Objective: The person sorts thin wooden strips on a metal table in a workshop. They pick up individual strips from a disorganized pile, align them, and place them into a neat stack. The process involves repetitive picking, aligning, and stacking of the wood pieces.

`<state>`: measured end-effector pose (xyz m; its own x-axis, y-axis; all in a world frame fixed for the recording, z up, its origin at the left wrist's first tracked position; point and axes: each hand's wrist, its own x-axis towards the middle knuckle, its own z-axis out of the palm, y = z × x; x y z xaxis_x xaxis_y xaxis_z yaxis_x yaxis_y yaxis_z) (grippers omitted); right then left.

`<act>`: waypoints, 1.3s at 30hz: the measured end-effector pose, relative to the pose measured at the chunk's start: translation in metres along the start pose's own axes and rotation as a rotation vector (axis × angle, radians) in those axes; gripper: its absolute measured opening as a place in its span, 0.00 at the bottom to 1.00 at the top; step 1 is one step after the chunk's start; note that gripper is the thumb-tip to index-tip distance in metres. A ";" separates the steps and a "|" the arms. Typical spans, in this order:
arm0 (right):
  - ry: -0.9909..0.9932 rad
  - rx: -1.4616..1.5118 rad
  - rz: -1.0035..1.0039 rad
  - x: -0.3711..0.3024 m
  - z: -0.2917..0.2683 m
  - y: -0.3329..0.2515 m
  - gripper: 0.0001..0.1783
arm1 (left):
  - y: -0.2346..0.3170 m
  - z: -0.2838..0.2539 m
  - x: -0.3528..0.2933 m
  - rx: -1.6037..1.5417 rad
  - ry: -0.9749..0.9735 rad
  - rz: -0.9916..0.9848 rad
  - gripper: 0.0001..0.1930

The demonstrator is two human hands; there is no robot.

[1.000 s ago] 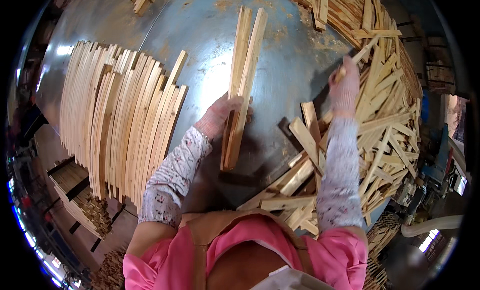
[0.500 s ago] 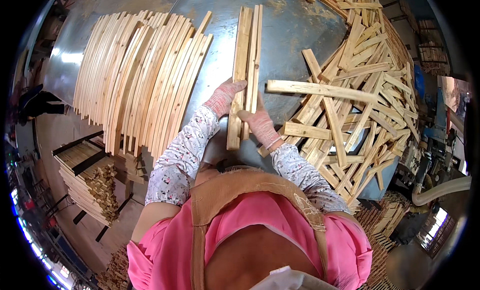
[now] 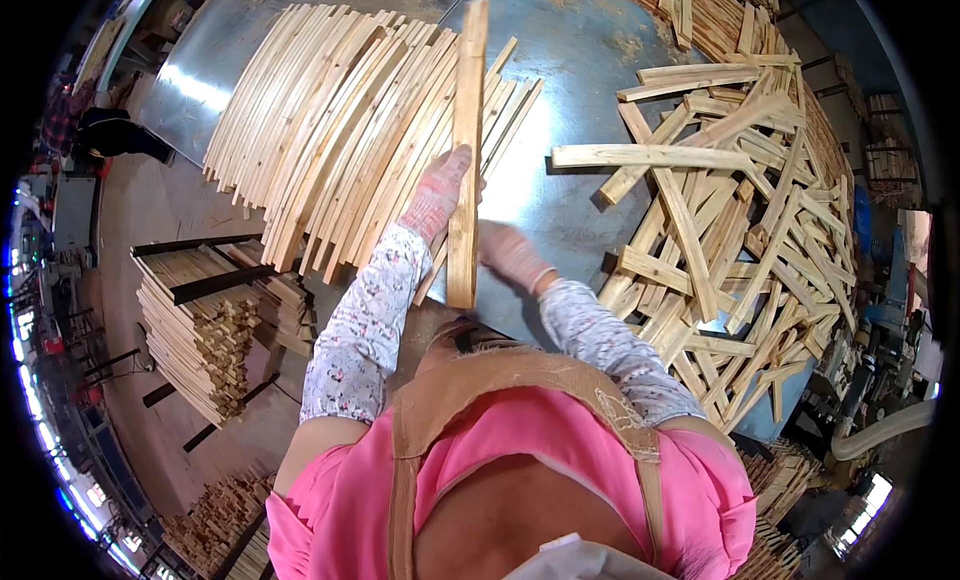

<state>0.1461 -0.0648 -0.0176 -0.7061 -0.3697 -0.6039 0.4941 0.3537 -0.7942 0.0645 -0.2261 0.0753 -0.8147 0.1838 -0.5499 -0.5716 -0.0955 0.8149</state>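
Note:
A long wooden strip [image 3: 466, 100] stands nearly upright in the picture, with my gloved left hand [image 3: 435, 195] wrapped round its middle and the thumb across its face. It overlaps the right end of a row of wooden strips [image 3: 330, 130] laid side by side on the metal table [image 3: 590, 100]. My gloved right hand [image 3: 512, 255] is just to the right of the held strip's lower part, apart from it. Motion smears its fingers, and I see no strip in it.
A jumbled heap of wooden strips [image 3: 710, 240] covers the table's right side, one strip [image 3: 650, 157] jutting left from it. Left of the table, a stack of strips [image 3: 190, 320] rests on a dark metal rack [image 3: 220, 283]. A pale hose [image 3: 885, 427] curves at the far right.
My left hand has carried a strip leftward to the row. The thinner strips beside it have left both hands, and the row's right end has more strips. My right hand has pulled away.

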 end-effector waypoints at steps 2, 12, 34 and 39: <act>0.393 -0.025 -0.369 -0.011 -0.021 -0.028 0.18 | -0.036 -0.021 0.010 -0.042 0.081 0.083 0.24; 0.105 -0.872 -0.288 -0.047 -0.063 -0.149 0.30 | 0.066 -0.068 -0.023 1.956 -0.275 0.999 0.31; 0.320 -1.505 0.115 0.000 -0.231 -0.038 0.27 | -0.060 -0.090 -0.047 1.863 0.163 0.631 0.38; 0.164 -1.558 0.340 -0.062 -0.229 0.003 0.33 | -0.128 -0.023 -0.088 1.763 -0.199 0.448 0.35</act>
<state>0.0758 0.1560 0.0328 -0.7717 -0.0395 -0.6348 -0.2698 0.9241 0.2705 0.2073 -0.2523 0.0150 -0.7620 0.5504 -0.3413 0.5259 0.8334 0.1699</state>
